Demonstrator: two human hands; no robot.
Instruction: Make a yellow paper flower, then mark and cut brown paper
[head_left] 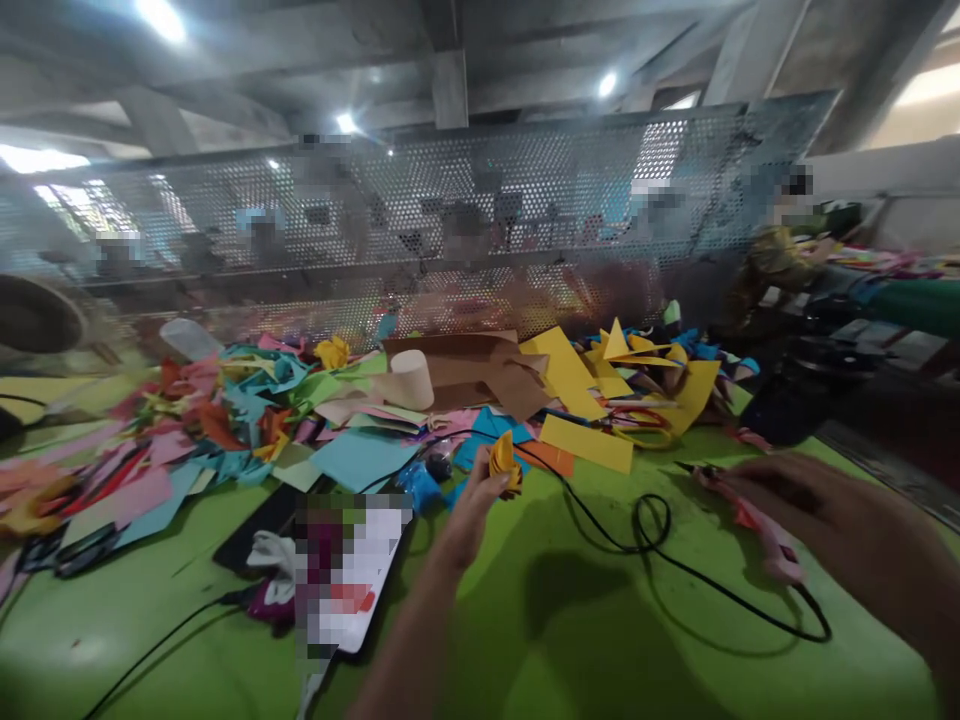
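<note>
One perforated metal screen (555, 170) stands beyond the far edge of a green tabletop (112, 600). Coloured paper scraps (240, 400) spread from the left edge along the far edge, with brown sheets (465, 370) at the middle of that edge and yellow sheets (562, 375) toward the far right corner. The right hand (817, 490), over the tabletop near its right edge, has its fingers closed around a pink tool (776, 550), whose black cable (592, 515) loops across the middle. The left hand (474, 515), above the middle, pinches a small folded yellow paper piece (505, 465) between its fingers.
</note>
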